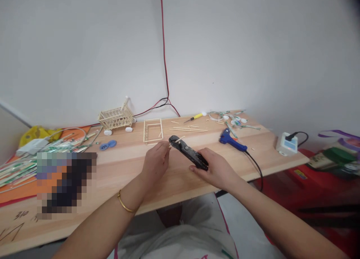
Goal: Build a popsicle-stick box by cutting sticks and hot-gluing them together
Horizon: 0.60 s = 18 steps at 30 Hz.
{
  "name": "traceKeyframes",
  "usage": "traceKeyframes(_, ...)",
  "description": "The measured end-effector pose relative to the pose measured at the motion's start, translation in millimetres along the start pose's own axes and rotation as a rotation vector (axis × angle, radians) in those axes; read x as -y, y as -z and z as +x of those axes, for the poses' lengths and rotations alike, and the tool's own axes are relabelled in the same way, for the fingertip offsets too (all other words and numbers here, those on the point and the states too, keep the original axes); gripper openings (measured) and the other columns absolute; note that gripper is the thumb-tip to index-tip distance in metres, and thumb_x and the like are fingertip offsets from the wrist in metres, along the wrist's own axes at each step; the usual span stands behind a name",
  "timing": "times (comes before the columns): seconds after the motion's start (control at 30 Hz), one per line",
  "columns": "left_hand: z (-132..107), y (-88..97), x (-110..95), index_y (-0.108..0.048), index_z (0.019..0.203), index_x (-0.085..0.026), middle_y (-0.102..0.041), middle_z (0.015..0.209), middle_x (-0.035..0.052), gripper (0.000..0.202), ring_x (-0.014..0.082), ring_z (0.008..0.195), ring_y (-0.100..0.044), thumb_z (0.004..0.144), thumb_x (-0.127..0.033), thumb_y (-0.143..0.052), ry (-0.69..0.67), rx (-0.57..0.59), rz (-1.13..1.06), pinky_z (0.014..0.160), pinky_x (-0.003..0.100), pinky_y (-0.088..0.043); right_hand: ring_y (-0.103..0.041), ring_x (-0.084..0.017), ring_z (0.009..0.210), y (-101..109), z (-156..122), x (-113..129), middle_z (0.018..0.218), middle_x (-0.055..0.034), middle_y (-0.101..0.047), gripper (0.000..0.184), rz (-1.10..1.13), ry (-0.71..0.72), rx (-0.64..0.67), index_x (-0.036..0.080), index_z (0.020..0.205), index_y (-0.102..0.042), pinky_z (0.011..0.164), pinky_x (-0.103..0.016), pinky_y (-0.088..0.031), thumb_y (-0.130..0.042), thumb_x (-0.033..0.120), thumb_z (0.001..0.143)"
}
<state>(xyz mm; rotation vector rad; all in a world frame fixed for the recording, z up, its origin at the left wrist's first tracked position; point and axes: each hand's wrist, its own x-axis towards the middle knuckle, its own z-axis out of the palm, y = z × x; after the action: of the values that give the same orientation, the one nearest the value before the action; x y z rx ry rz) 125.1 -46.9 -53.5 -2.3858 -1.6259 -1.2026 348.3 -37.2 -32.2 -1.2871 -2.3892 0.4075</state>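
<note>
My right hand [215, 168] is wrapped around the handles of a black hand cutter [189, 152], its jaws pointing up and to the left. A thin wooden stick [180, 139] lies across the jaws. My left hand [156, 159], with a gold bangle on the wrist, is pinched closed at the jaw tip on the stick's near end; the fingers hide most of that end. Just beyond it lies a rectangular stick frame [153, 143]. Several loose sticks [191, 129] are spread behind the cutter.
A small stick cart [115, 119] with white wheels stands at the back left, near blue caps [108, 145]. To the right lies a blue glue gun [232, 142], corded, with a white power box [287, 144] beyond. A yellow-handled screwdriver [197, 116] rests near the wall. Packaged sticks [19, 169] cover the left.
</note>
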Motion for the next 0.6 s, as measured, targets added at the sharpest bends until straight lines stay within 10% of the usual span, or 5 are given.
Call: traceKeyframes(0.6, -2, -22.4, -19, -0.061, 0.084, -0.013, -0.061, 0.084, 0.0104, 0.023, 0.021, 0.082, -0.056, 0.079, -0.004, -0.041, 0.115, 0.421, 0.385, 0.075, 0.032, -0.044, -0.058, -0.02, 0.061, 9, 7, -10, 0.067, -0.0083, -0.064, 0.057, 0.083, -0.215, 0.499, 0.016, 0.069, -0.06, 0.052, -0.026, -0.037, -0.036, 0.065, 0.082)
